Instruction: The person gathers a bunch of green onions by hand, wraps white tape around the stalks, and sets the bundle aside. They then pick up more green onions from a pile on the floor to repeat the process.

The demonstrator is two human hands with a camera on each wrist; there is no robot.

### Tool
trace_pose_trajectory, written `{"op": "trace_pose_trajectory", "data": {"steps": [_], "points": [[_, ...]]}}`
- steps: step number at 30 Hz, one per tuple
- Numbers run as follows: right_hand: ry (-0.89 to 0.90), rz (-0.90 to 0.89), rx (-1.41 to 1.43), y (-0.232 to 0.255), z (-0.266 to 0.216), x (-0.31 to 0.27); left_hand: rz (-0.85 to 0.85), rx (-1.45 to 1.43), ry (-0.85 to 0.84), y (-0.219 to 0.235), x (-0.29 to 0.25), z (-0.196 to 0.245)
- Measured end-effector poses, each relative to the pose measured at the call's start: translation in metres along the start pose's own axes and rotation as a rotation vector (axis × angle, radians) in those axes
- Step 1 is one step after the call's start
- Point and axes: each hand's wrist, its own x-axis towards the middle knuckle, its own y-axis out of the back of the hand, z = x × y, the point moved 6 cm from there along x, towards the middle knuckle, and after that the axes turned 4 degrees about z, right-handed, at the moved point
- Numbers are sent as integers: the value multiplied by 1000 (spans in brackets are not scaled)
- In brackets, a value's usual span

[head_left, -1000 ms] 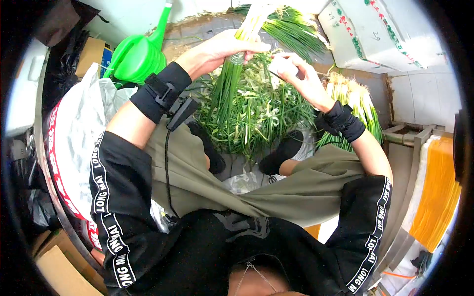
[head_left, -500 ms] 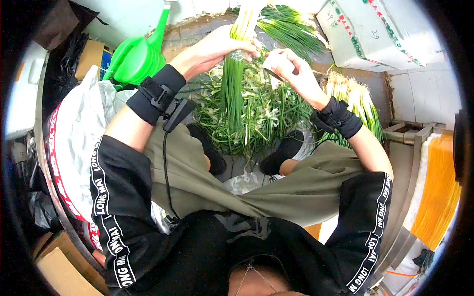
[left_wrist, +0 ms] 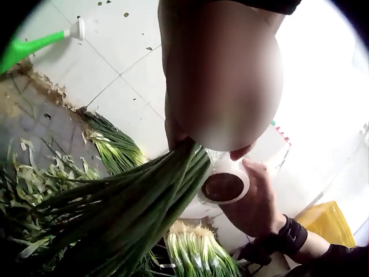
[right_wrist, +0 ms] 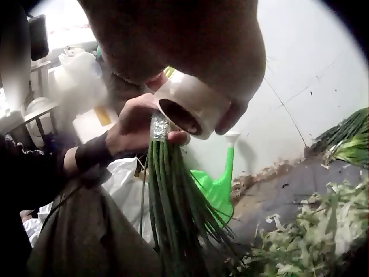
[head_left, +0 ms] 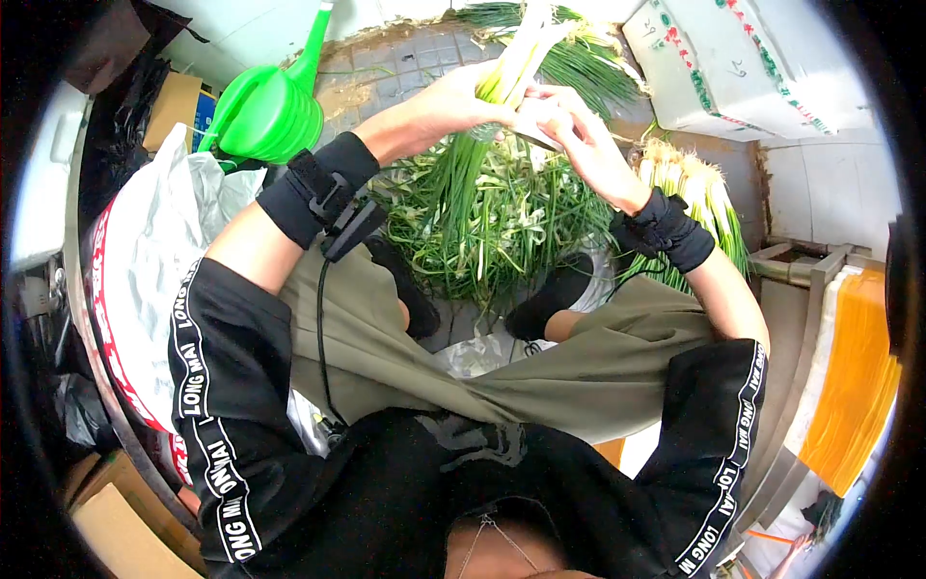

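Observation:
In the head view my left hand (head_left: 458, 104) grips a bunch of green onions (head_left: 455, 183) around its middle. The white stalks tilt up to the right and the green leaves hang down. A shiny band of clear tape (right_wrist: 159, 128) circles the bunch, as the right wrist view shows. My right hand (head_left: 593, 150) holds a wide tape roll (right_wrist: 202, 103) by its sides, close against the band. The roll's brown core faces the left wrist camera. Beneath both hands lies a heap of loose leaves and trimmings (head_left: 492, 227).
Bundled green onions (head_left: 690, 193) stand at the right, and another pile of green onions (head_left: 584, 72) lies at the back. A green watering can (head_left: 275, 121) and a white plastic bag (head_left: 159, 261) are on the left. A white box (head_left: 723, 82) stands at the back right.
The bunch has swung upright and then tilted with its white end to the right. My right hand has brought the tape roll leftward, from beside the bunch up against it.

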Motion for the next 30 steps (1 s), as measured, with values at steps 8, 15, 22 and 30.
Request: {"op": "trace_pose_trajectory", "data": {"steps": [8,15,22,30], "points": [[-61,-163,86,5,-3,-7,-172,-49,35,-8,0,1],[-165,-225,273,7,-22,-8,-164,-195,1,-11,-8,16],[-169,-266,197,4,-16,-10,-140,-133,3,-12,-10,17],[-212,-294,283,5,-17,-9,-197,-104,17,-7,-8,11]]}}
